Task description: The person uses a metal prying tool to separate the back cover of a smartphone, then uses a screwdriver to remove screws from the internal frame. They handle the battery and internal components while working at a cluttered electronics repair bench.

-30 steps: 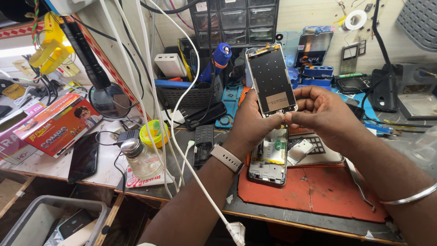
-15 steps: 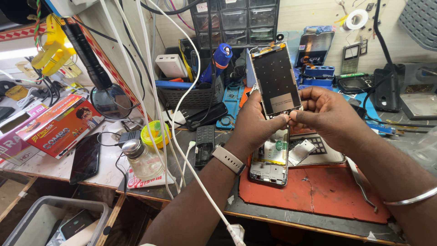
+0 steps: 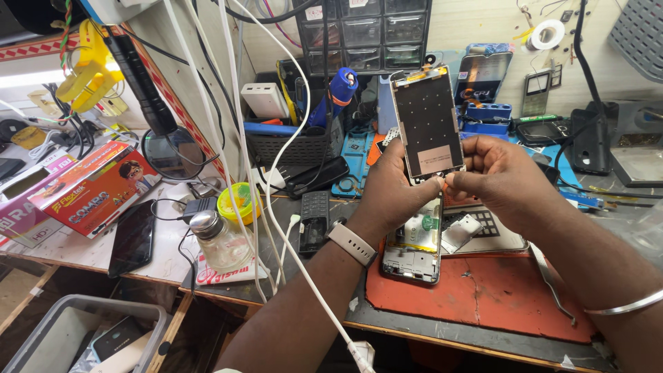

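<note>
Holding a phone display panel upright above the bench, I am gripping its lower edge with both hands, its dark inner face with rows of small dots and a pale sticker turned toward me. My left hand is wrapping around the lower left corner, fingers closed on the panel, with a pale wristband sitting on that wrist. My right hand is pinching the bottom edge from the right, thumb and forefinger pressed together at the corner, and a thin metal bangle is hanging on that forearm.

Directly below my hands an opened phone body is lying on a red work mat, its battery and boards showing. Just beside it on the right a small calculator is resting at the mat's far edge, and metal tweezers are lying across the mat's right side.

To the left of my forearm, a small glass bottle with a metal cap is standing on the table, with a dark phone lying face down further left and a colourful red box beyond it. White cables are hanging across the scene in front of a black basket.
</note>
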